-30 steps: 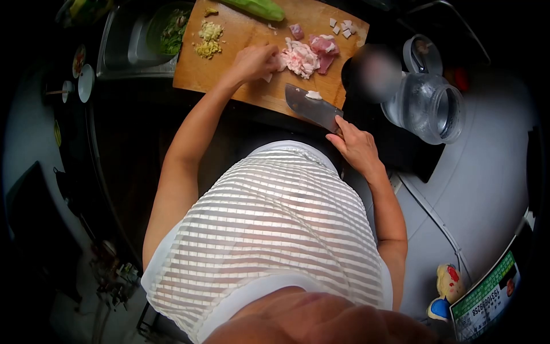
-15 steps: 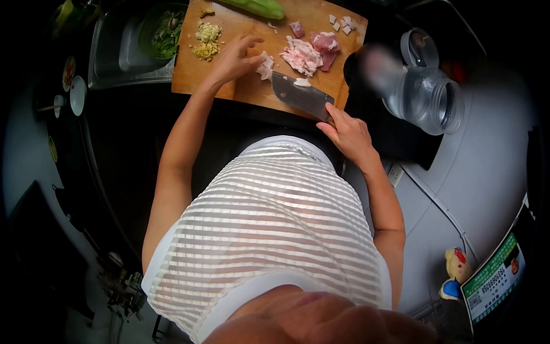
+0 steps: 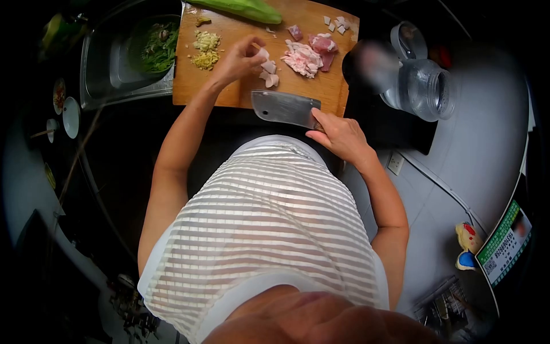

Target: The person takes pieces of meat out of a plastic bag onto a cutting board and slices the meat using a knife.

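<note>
My right hand [image 3: 339,135] is wrapped round the handle of a cleaver [image 3: 283,108], whose broad blade lies flat-side up over the board's near edge. My left hand [image 3: 242,61] is pinching a pale slice of pork fat [image 3: 263,54]. Just below it, more slices of fat [image 3: 269,78] rest on the wooden cutting board [image 3: 240,94]. To their right sit a heap of sliced pork fat [image 3: 302,58] and a pink piece of pork [image 3: 324,45]. Left of my left hand are minced garlic [image 3: 207,40] and a yellow minced heap [image 3: 204,59], perhaps ginger.
A peeled green gourd [image 3: 243,8] lies along the board's far edge, with small white cubes [image 3: 341,25] at the far right. Leafy greens [image 3: 161,50] sit in a bowl in the sink [image 3: 86,86]. Right of the board stands a clear jar [image 3: 423,89].
The cleaver has moved left and toward me, off the fat pieces. My left hand's fingers have closed on a slice of fat and lifted it slightly. The whole view has shifted a little.
</note>
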Tool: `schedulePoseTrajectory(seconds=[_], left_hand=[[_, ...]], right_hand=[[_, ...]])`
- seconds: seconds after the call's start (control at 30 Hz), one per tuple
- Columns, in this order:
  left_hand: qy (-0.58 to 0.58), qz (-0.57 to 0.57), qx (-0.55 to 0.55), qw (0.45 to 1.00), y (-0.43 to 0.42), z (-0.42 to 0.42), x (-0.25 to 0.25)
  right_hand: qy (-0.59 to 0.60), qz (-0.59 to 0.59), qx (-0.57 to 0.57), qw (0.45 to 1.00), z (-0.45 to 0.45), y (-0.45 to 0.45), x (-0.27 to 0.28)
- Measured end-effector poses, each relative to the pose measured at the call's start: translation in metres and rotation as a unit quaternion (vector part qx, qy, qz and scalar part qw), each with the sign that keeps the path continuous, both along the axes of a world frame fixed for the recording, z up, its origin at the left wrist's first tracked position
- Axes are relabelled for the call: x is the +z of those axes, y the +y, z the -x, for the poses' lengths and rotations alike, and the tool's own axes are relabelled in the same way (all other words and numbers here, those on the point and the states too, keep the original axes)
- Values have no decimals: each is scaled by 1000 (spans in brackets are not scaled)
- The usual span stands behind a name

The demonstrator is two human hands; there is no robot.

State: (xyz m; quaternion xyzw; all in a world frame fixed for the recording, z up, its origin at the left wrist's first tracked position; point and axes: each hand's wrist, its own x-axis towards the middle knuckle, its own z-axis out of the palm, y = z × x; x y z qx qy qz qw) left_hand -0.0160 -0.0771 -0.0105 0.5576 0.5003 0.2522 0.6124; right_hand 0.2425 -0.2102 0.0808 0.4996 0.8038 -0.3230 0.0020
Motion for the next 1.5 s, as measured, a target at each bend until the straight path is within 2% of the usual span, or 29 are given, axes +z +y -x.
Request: schedulePoseTrajectory(seconds=[0.07,0.13,0.2,0.27,0.3,0.37,0.6,0.67,0.7,0.77,0.87,1.07,1.17,1.5], left_hand=[[27,-21,-20,999,5,12,4],[-7,50,-112,992,3,12,8],[53,-51,-192,979,-2,1,0],[138,-234,-222,937,-3,-9,-8],[137,-233,-225,936,-4,-10,-12],[215,-336,-137,907,-2,-13,-17],[245,-226,-224,916,5,-8,-18],[144,-422,-168,879,-1,-5,-22],[142,-424,-170,878,-5,-3,-23],[140,-490,-96,855,-18,1,-27],[144,-466,-138,862,-24,-2,-39],[144,-462,-109,868,-24,-15,-39],[129,-462,-105,871,-23,-20,-37],[84,-433,-89,893,-21,-23,-36]], right_hand=[[24,-28,-22,999,-7,-14,-9],[31,11,-138,990,-14,-26,-15],[45,19,-178,983,-13,-32,-17],[67,37,-229,970,-11,-36,-18],[67,38,-232,970,-10,-37,-19],[78,36,-248,965,-8,-37,-21],[174,102,-339,919,4,-33,-38],[170,177,-366,898,11,-24,-35],[171,174,-369,897,12,-20,-32],[175,174,-336,909,16,-14,-28],[186,139,-303,924,30,1,-25],[150,107,-271,945,38,13,-34],[132,128,-267,946,39,14,-20],[39,131,-242,961,61,44,-34]])
